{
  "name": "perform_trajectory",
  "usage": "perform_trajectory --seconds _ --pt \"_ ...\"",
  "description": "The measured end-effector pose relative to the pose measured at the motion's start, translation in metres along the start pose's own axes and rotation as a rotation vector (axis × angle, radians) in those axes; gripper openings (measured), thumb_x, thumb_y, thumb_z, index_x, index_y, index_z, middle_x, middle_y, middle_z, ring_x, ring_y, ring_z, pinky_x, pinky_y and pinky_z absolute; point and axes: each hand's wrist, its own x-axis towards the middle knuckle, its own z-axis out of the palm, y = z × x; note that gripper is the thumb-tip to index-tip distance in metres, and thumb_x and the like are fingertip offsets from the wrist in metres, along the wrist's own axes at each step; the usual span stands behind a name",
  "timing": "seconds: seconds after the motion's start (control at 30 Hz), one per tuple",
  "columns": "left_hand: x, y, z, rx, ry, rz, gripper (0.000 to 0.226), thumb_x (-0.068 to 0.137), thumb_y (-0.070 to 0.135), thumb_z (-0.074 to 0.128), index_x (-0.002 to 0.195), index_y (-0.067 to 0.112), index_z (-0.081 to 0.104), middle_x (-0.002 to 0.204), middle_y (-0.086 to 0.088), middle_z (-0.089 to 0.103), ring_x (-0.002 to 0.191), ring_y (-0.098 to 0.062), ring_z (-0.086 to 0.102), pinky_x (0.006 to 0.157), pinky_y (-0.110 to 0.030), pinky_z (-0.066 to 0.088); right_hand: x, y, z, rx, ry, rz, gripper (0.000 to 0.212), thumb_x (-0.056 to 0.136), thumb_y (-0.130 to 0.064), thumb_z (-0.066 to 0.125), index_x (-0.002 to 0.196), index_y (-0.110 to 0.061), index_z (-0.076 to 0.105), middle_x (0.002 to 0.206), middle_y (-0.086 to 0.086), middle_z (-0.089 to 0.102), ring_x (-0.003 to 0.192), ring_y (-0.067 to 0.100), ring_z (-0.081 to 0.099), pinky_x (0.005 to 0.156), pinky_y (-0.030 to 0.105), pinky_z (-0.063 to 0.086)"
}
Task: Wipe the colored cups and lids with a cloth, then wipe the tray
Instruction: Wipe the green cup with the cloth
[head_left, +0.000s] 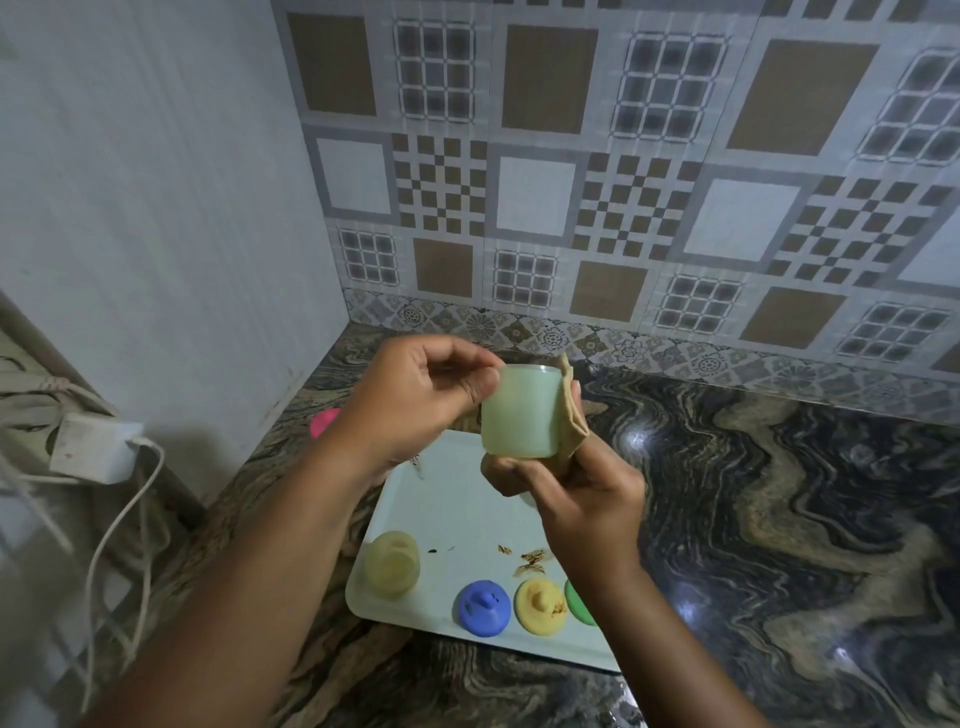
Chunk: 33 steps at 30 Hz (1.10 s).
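Observation:
A pale green cup (521, 410) is held upside down above the white tray (457, 499). My left hand (415, 395) pinches its top edge. My right hand (576, 488) grips its lower end and presses a tan cloth (570, 410) against its right side. On the tray's near part stand a pale yellow cup (392, 567), a blue lid (484, 608), a yellow lid (540, 598) with brown smears, and a green lid (577, 603) half hidden by my right wrist. Brown stains (530, 560) mark the tray.
A pink lid (324, 421) lies on the marbled counter (779, 519) left of the tray, behind my left arm. A white panel (182, 208) walls the left side; patterned tiles back the counter. A charger and cables (98, 452) hang at the far left.

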Motion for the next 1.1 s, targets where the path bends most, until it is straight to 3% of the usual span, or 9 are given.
perform_trajectory --seconds 0.1,0.27,0.4,0.5,0.57,0.7,0.8,0.93,1.1 --pt "0.0 0.003 0.003 0.189 0.04 0.067 0.007 0.084 0.019 0.076 0.084 0.025 0.072 0.085 0.005 0.073 0.084 -0.013 0.069 0.082 -0.039 0.06 0.0 -0.001 0.003 -0.225 -0.011 -0.21 0.075 0.078 -0.035 0.081 0.13 0.015 0.058 0.105 0.008 0.075 0.071 0.014 0.07 0.067 0.023 0.06" --pt "-0.012 0.009 0.025 0.556 0.126 0.284 0.013 0.082 0.032 0.076 0.091 0.025 0.07 0.088 0.009 0.064 0.083 -0.004 0.06 0.074 -0.02 0.048 -0.004 0.003 0.006 -0.21 -0.079 -0.225 0.072 0.079 -0.03 0.081 0.129 0.016 0.058 0.11 0.018 0.075 0.084 -0.004 0.067 0.072 0.01 0.053" --pt "-0.006 0.004 0.007 0.202 0.089 0.065 0.021 0.093 0.026 0.066 0.113 0.027 0.072 0.101 0.011 0.074 0.094 0.004 0.066 0.09 -0.022 0.053 -0.005 0.011 0.0 -0.016 -0.01 0.064 0.052 0.073 -0.032 0.085 0.099 0.011 0.072 0.075 0.007 0.076 0.061 0.024 0.073 0.056 0.041 0.058" --pt "-0.003 -0.003 0.0 0.143 -0.005 0.0 0.019 0.092 0.016 0.066 0.108 0.025 0.075 0.105 0.008 0.076 0.099 -0.007 0.071 0.095 -0.04 0.056 0.001 0.006 0.001 0.047 0.016 0.073 0.019 0.07 -0.033 0.085 0.086 -0.034 0.075 0.069 0.009 0.073 0.06 0.034 0.071 0.054 0.049 0.057" --pt "-0.001 -0.005 0.0 0.103 -0.003 -0.009 0.015 0.09 0.01 0.068 0.101 0.02 0.074 0.1 0.0 0.076 0.093 -0.011 0.073 0.092 -0.043 0.058 0.003 0.007 0.001 0.052 -0.012 0.047 0.019 0.071 -0.036 0.086 0.086 -0.036 0.075 0.07 0.012 0.072 0.06 0.037 0.07 0.053 0.049 0.057" --pt "-0.001 -0.003 0.005 0.192 -0.008 0.037 0.025 0.075 0.047 0.08 0.082 0.027 0.067 0.09 0.001 0.072 0.087 -0.016 0.069 0.083 -0.042 0.059 0.002 0.007 0.001 -0.168 -0.053 -0.145 0.058 0.078 -0.042 0.085 0.107 0.007 0.073 0.09 0.014 0.077 0.069 0.011 0.069 0.064 0.023 0.06" --pt "-0.011 0.002 0.026 0.292 0.083 0.084 0.054 0.055 0.062 0.083 0.067 0.016 0.056 0.063 0.01 0.059 0.057 -0.002 0.054 0.053 -0.018 0.047 -0.003 0.005 0.008 -0.222 -0.127 -0.254 0.029 0.071 -0.012 0.089 0.073 0.006 0.067 0.079 -0.003 0.062 0.072 -0.013 0.048 0.071 -0.002 0.035" --pt "-0.007 0.007 0.024 0.226 0.069 0.014 0.047 0.064 0.064 0.072 0.08 0.02 0.065 0.077 0.009 0.067 0.065 0.002 0.061 0.06 -0.018 0.053 -0.002 0.009 0.011 -0.168 -0.12 -0.166 0.043 0.072 -0.019 0.091 0.094 0.012 0.071 0.076 -0.015 0.053 0.06 -0.007 0.041 0.058 0.009 0.035" --pt "0.0 0.003 0.001 -0.051 -0.093 -0.05 0.03 0.085 0.054 0.058 0.091 0.028 0.072 0.109 -0.007 0.072 0.104 -0.025 0.068 0.09 -0.054 0.056 0.005 0.003 0.007 -0.024 -0.067 -0.057 0.048 0.073 -0.031 0.082 0.095 0.01 0.073 0.077 -0.009 0.069 0.056 0.025 0.066 0.051 0.04 0.055"
